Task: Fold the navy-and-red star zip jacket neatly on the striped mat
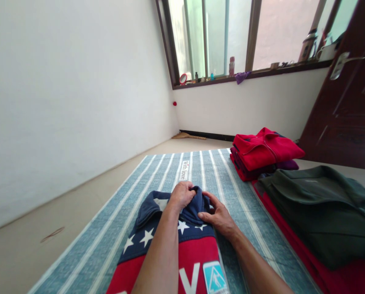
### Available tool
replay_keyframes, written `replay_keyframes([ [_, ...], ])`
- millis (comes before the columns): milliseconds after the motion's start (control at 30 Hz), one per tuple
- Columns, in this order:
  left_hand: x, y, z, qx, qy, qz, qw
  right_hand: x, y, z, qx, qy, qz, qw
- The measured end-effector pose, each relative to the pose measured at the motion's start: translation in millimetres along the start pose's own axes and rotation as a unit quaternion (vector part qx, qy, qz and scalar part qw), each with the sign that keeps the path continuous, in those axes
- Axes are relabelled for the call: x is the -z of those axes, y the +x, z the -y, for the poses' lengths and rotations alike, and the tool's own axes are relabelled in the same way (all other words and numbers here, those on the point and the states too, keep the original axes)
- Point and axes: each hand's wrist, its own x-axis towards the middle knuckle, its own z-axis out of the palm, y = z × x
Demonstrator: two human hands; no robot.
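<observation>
On striped cloth (109,234) | 1 garment (199,250) | 2 hands (181,196) at collar (197,209)

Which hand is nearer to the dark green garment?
Right. The right hand is left of the dark green garment, at the navy collar; the left hand grips the collar farther left.

Losing the end of the collared top (198,248) off the bottom edge, missing some letters (189,278) behind the left forearm (160,255), barely making out tiny windowsill stuff (196,76).
</observation>
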Motion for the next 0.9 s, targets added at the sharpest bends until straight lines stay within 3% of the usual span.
replay_keyframes([
  [533,4,-3,-12,0.009,0.099,-0.003,0.995,2,2,-4,0.001,-0.035,-0.009,0.999],
  [900,6,-3,-20,0.034,0.108,0.007,0.994,4,3,-5,0.001,-0.051,-0.013,0.999],
])
